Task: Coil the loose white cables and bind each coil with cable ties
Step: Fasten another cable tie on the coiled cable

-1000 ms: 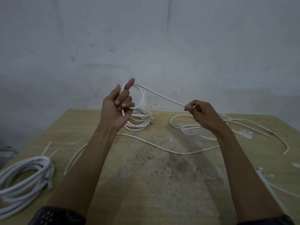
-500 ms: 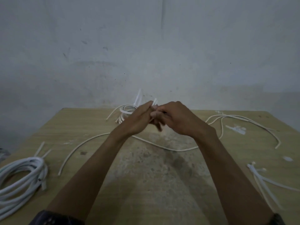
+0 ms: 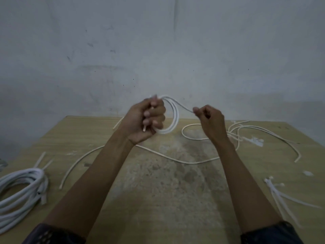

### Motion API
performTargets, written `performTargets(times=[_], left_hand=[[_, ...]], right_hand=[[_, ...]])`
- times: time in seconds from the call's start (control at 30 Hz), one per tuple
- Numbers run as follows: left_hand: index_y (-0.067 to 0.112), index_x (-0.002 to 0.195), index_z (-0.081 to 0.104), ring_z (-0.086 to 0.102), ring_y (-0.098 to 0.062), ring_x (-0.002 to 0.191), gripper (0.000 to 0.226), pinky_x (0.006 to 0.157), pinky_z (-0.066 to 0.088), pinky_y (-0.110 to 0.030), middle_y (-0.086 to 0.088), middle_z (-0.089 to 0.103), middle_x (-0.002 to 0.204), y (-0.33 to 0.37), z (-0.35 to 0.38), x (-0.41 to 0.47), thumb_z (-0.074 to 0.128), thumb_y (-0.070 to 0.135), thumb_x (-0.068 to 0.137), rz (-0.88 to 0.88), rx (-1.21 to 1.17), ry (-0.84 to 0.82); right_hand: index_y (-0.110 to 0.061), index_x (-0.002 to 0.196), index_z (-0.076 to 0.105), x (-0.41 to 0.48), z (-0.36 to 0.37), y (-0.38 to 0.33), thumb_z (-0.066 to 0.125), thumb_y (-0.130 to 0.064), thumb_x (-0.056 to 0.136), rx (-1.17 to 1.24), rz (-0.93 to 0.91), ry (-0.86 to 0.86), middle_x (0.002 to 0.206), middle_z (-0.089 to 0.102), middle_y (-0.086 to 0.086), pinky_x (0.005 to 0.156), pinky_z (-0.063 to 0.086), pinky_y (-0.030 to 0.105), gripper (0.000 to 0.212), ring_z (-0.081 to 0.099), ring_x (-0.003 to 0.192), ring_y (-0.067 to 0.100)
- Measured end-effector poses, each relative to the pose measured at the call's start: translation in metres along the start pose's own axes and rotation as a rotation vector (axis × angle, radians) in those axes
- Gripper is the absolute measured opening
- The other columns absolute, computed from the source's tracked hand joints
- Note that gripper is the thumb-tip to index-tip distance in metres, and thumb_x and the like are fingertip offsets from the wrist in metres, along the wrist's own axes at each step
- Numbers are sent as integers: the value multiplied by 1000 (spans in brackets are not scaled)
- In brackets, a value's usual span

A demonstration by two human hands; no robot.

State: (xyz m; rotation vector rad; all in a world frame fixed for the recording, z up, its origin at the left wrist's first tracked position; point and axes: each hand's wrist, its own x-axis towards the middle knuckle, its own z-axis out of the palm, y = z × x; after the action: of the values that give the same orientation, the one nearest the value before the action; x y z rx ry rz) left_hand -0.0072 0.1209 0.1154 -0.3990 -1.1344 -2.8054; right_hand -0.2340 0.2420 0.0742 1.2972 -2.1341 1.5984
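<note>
Left edge cuts off the white coil [image 3: 21, 189].

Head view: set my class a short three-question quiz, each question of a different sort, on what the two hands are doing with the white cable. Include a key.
1. True or false: the left hand grips a small coil raised above the table.
2. The right hand pinches: A) scissors B) the cable leading from the coil C) nothing.
3. On which side of the table do the loose ties lie?
Key: 1 true; 2 B; 3 the right side.
</note>
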Motion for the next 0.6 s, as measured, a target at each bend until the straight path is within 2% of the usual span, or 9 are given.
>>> performTargets(times=[0.1,0.17,0.23,0.27,0.33,0.37,0.4,0.47,0.6], left_hand=[[11,71,51,45,-11,43,36,63,56,-24,2,50,57,17,0,-2,36,19,103,433,-154,205],[11,70,49,67,-19,59,39,75,60,-34,-5,68,71,21,-9,-3,34,18,106,653,-145,384],[14,74,45,74,-29,89,39,90,56,-41,-17,76,94,17,-9,3,30,23,108,745,93,508],[15,75,44,73,-29,96,38,93,53,-39,-18,76,97,12,-8,8,28,25,108,760,339,578],[15,78,49,73,-18,87,41,84,52,-33,-5,76,84,-8,-8,15,27,28,110,700,1025,730],[13,80,53,69,-13,74,42,74,49,-31,1,72,73,-19,-7,16,28,31,110,610,1336,731],[11,81,53,62,-11,62,43,66,45,-30,4,64,64,-28,-7,17,29,33,109,504,1519,679],[9,80,48,45,-10,45,43,55,37,-28,8,48,52,-34,-4,14,32,36,109,297,1392,555],[8,81,55,14,-9,40,43,46,23,-25,7,21,47,-20,2,2,37,40,103,-113,755,261]], right_hand=[[-14,77,74,-5,0,-4,61,-47,93,109,-21,-297,50,49,-7,53,34,23,39,43,46,3],[-18,86,78,-4,-7,-16,63,-33,98,-14,-115,-412,52,57,-13,54,38,18,25,51,49,0],[-20,89,80,-8,-8,-39,66,-26,96,-119,-175,-549,58,63,-19,56,39,12,17,56,55,-4],[-20,90,81,-11,-7,-53,68,-27,94,-145,-208,-610,61,65,-18,55,37,10,15,56,56,-5],[-20,88,80,-18,-6,-79,72,-30,91,-156,-294,-654,70,69,-12,57,37,10,13,57,60,-6],[-19,86,79,-20,-6,-88,73,-29,90,-135,-334,-636,74,70,-10,59,37,10,13,58,63,-5],[-19,81,77,-22,-8,-94,73,-29,90,-108,-360,-601,75,70,-9,60,37,10,14,59,64,-4],[-20,74,70,-21,-13,-97,77,-32,85,-39,-349,-484,68,66,-10,59,36,12,18,55,58,-1],[-3,72,63,-8,-21,-68,80,-47,72,205,-212,-219,55,52,2,49,32,21,47,40,50,7]])
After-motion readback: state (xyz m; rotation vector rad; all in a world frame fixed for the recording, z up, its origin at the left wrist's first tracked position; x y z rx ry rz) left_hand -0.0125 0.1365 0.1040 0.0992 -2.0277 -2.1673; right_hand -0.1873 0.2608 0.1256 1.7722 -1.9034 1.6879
